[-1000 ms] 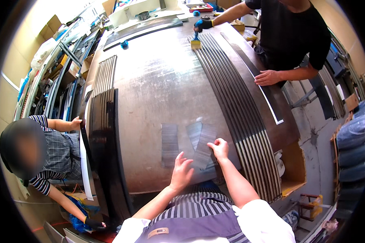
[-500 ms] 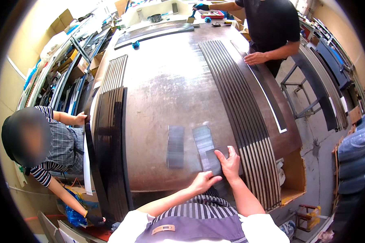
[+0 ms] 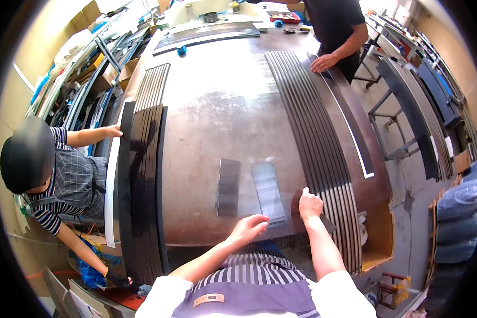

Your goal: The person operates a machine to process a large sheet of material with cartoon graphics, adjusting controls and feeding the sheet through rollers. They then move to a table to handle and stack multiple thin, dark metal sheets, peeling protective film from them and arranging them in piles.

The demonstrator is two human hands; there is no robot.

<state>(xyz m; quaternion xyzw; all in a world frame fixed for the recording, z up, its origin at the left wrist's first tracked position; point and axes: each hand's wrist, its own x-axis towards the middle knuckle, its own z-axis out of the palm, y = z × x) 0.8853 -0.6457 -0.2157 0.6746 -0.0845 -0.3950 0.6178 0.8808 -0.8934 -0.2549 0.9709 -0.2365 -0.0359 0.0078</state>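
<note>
My left hand point(image 3: 250, 229) is open, its fingers stretched to the right by the lower end of a light grey rectangular piece point(image 3: 267, 185). My right hand point(image 3: 311, 205) is closed near the left edge of a row of long ribbed dark strips point(image 3: 314, 138). What its fingers hold, if anything, is hidden. A dark grey flat piece point(image 3: 328, 223) shows partly beside the right wrist. Left of the light grey piece, a darker grey rectangular piece point(image 3: 228, 186) lies flat on the brown table point(image 3: 196, 159).
At left, a person point(image 3: 74, 175) handles a long black strip point(image 3: 125, 159) beside stacked dark strips point(image 3: 149, 159). Far right, another person's hand point(image 3: 323, 62) rests by a white-edged dark strip point(image 3: 350, 127). A blue tape roll point(image 3: 182, 51) and long dark panels point(image 3: 206, 38) lie at the far end.
My hands have moved apart, the right one away from the light grey piece toward the ribbed strips. The dark grey piece has shifted right. At left, the black strip has been brought onto the stack's edge.
</note>
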